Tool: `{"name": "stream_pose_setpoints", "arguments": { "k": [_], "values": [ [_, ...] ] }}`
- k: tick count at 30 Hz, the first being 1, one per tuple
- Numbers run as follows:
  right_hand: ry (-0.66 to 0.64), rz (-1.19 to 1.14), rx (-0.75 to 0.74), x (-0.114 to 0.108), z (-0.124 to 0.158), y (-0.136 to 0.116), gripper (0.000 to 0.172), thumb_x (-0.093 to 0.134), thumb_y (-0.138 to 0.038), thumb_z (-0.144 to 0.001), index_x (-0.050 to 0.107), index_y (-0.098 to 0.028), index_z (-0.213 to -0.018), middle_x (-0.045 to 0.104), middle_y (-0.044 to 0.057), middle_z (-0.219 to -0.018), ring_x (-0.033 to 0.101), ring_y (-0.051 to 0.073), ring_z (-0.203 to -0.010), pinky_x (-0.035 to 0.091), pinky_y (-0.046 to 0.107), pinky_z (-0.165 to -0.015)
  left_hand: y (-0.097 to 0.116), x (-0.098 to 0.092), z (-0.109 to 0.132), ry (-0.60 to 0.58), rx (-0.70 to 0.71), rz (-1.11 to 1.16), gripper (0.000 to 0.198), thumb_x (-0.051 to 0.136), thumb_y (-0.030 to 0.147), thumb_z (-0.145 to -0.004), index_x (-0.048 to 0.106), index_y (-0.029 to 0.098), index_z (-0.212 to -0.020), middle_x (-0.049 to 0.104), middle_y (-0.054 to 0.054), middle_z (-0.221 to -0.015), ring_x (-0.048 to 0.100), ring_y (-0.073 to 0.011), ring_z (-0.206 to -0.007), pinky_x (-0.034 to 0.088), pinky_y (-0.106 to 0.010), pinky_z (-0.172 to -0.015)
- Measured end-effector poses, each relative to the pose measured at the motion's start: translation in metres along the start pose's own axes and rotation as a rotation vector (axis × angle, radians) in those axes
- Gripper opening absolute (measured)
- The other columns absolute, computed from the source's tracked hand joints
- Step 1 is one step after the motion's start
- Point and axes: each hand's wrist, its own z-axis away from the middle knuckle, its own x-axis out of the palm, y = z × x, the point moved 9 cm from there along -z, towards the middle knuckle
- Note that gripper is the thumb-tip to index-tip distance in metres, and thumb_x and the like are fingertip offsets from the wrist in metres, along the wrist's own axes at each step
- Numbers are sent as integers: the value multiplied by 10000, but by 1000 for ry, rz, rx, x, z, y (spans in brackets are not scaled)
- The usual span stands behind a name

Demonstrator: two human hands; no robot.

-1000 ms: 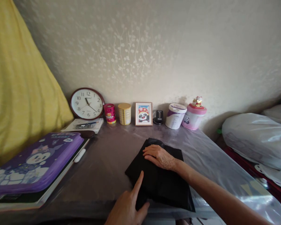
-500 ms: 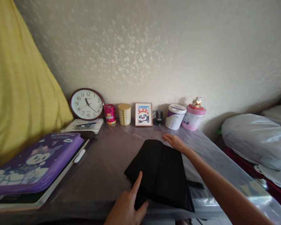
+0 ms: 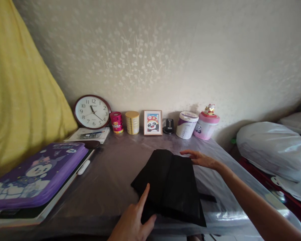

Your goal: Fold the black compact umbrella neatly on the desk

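Cloth [image 3: 173,180], black and folded flat, lies on the table [image 3: 110,174] near its front edge, about midway along. The left hand [image 3: 131,224] presses an outstretched index finger on the cloth's near left part, gripping nothing. The right hand [image 3: 202,159], fingers spread wide and empty, is at the cloth's far right corner; contact is unclear. A purple case [image 3: 37,174] lies at the left edge and a clock [image 3: 92,111] at the back edge.

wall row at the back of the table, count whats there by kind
Clock: 1
Round containers: 4 (red tin, gold tin, white tub, pink jar)
Picture frame: 1
Small black object: 1
Figurine on the pink jar: 1
Total: 8
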Motion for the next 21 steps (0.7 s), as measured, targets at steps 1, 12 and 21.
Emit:
{"name": "stream_pose_setpoints", "arguments": {
  "k": [1,12,21],
  "values": [
    [-38,-33,12,5,0,-2,496,628,-306,-715,548,-227,-1199,686,29,-874,637,163,-720,522,303,-671,0,0,0,-2,-7,-6,735,407,409,-821,56,204,-1432,577,-3,-681,550,-153,-607,416,-268,-638],
    [-35,-216,-140,17,-13,-40,273,665,-394,-700,657,-207,-898,506,68,-1290,558,226,-1055,458,345,-863,4,-5,2,-17,-38,-20,736,405,387,-815,50,194,-1431,662,-75,-846,623,-195,-733,440,-292,-705],
    [39,-435,-49,37,-34,-42,325,675,-378,-696,621,-185,-951,648,20,-914,596,92,-644,509,264,-676,8,-8,5,12,3,45,706,379,390,-842,69,155,-1430,690,-82,-888,639,-191,-825,437,-275,-767]
  ]
}}
